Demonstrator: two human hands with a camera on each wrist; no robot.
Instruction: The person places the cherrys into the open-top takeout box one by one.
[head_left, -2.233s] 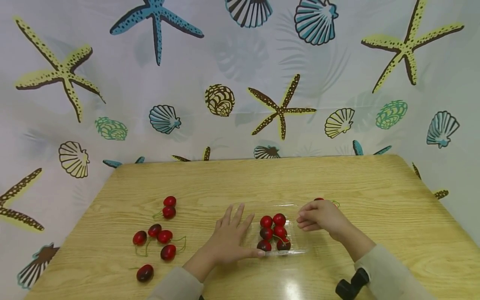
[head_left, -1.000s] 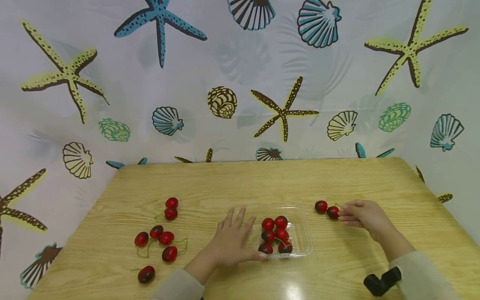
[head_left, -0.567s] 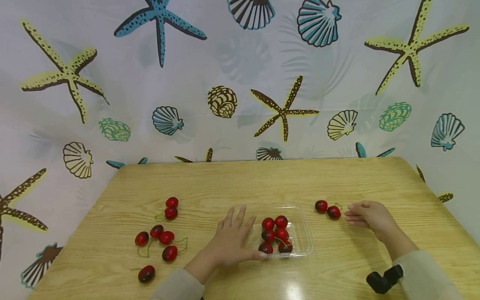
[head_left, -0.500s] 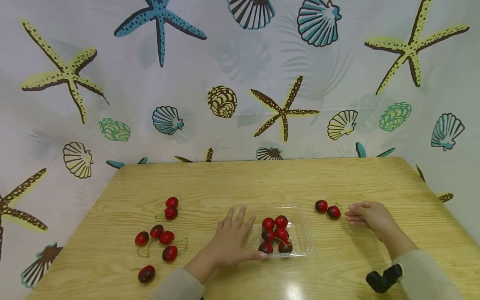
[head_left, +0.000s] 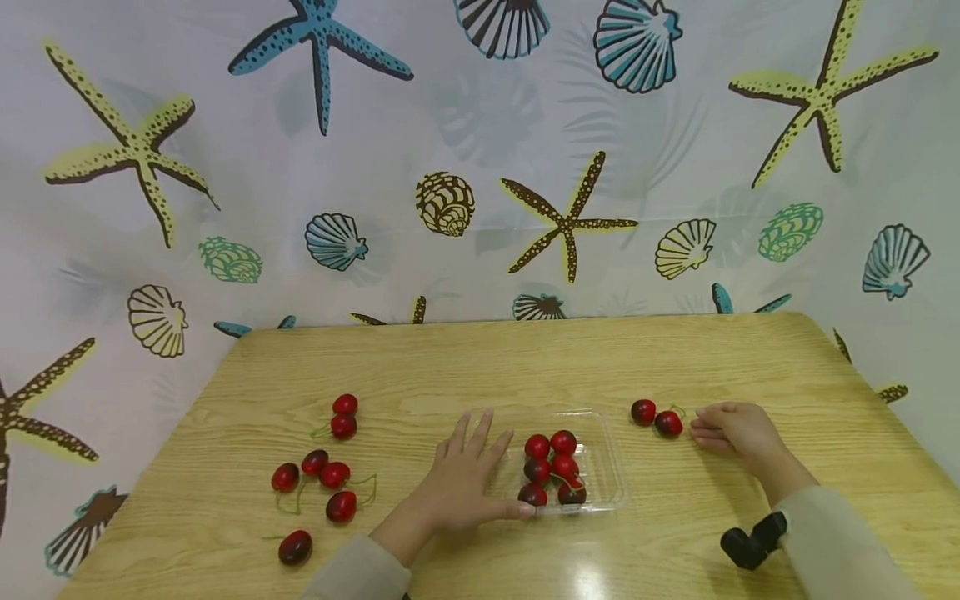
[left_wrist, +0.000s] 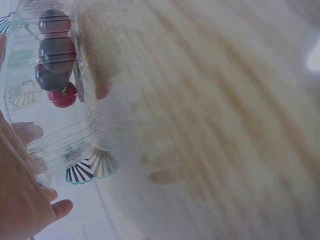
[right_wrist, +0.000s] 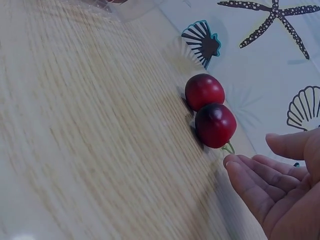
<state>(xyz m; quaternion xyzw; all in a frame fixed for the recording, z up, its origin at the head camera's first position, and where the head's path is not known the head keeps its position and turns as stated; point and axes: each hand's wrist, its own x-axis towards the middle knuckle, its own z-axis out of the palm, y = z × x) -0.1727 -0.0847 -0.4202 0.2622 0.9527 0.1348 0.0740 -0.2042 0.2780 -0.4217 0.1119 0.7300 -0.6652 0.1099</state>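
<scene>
A clear plastic container holds several dark red cherries in two columns, some with green stems. My left hand lies with fingers spread over its left side, the thumb along the near edge. In the left wrist view that hand touches the outer wall of the container. Two cherries sit together on the table, right of the container. Just to their right is my right hand, holding nothing. In the right wrist view its thumb stands apart from the fingers, and the fingertips are close to a cherry's stem.
Several loose cherries with stems lie in a scattered group on the left of the wooden table. A shell-and-starfish patterned cloth hangs behind the table and along its sides.
My right hand has moved from beside the container rightward, past the two cherries, uncovering them. Its fingertips were at the right cherry and are now slightly apart from it. The left hand stays put.
</scene>
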